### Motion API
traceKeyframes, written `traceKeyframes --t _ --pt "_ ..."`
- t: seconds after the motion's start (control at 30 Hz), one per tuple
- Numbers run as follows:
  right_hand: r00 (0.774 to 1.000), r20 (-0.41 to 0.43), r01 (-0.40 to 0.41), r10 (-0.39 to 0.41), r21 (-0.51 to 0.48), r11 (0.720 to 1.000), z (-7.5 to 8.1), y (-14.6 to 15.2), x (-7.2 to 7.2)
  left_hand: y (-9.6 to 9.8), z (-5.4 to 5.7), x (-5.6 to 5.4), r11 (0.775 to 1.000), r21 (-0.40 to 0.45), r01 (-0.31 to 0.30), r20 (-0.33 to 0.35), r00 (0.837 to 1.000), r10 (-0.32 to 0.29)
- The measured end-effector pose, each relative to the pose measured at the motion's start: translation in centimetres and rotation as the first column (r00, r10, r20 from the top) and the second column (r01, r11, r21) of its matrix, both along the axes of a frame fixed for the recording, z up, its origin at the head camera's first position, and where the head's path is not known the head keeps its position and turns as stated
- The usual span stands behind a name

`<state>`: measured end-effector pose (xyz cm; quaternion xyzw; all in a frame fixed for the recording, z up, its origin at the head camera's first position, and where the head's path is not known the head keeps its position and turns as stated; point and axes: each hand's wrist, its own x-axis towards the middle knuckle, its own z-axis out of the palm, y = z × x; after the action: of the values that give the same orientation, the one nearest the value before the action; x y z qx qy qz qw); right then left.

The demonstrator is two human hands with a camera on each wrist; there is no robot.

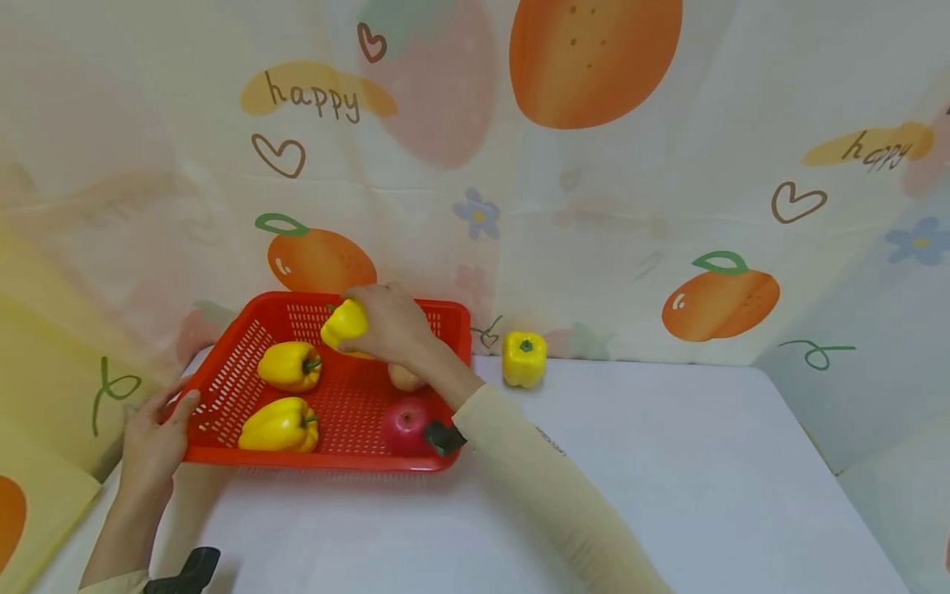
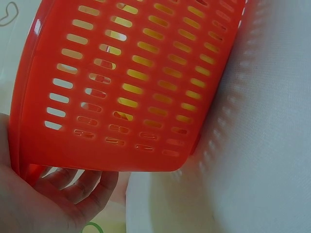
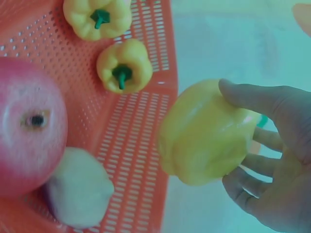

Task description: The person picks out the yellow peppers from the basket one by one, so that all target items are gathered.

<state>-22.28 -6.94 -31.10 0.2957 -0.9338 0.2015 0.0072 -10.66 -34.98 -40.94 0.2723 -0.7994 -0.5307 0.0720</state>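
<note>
My right hand (image 1: 393,320) holds a yellow bell pepper (image 3: 209,133) between thumb and fingers, over the far side of a red plastic basket (image 1: 352,464). My left hand (image 1: 157,437) grips the basket's left rim, its fingers curled under the edge in the left wrist view. Two more yellow bell peppers (image 1: 289,367) lie in the left half of the basket, their green stems turned right. On the right side sit a round red fruit (image 1: 406,425) with a dark stem spot and a pale rounded vegetable (image 1: 406,378), partly hidden by my right forearm.
Another yellow bell pepper (image 1: 524,360) stands upright on the white table (image 1: 653,462), right of the basket near the back edge. A printed cloth (image 1: 594,190) with fruit and hearts hangs directly behind. Black wrist straps show on both arms.
</note>
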Motion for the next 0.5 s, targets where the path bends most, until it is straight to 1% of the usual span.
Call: traceKeyframes --t 0.13,0.33,0.5 --pt "1.0 0.014 0.004 -0.003 -0.06 0.998 0.2 1.2 0.0 0.1 0.1 0.0 1.0 -0.002 -0.005 0.008 1.0 0.005" --pt "0.999 0.02 -0.023 0.026 -0.136 0.99 0.4 3.3 0.1 0.1 0.0 0.0 1.0 0.003 -0.004 0.003 1.0 0.004" --pt "1.0 0.017 -0.003 0.006 -0.169 0.986 0.5 5.2 0.3 -0.1 -0.1 0.0 1.0 0.004 0.001 -0.004 1.0 -0.001"
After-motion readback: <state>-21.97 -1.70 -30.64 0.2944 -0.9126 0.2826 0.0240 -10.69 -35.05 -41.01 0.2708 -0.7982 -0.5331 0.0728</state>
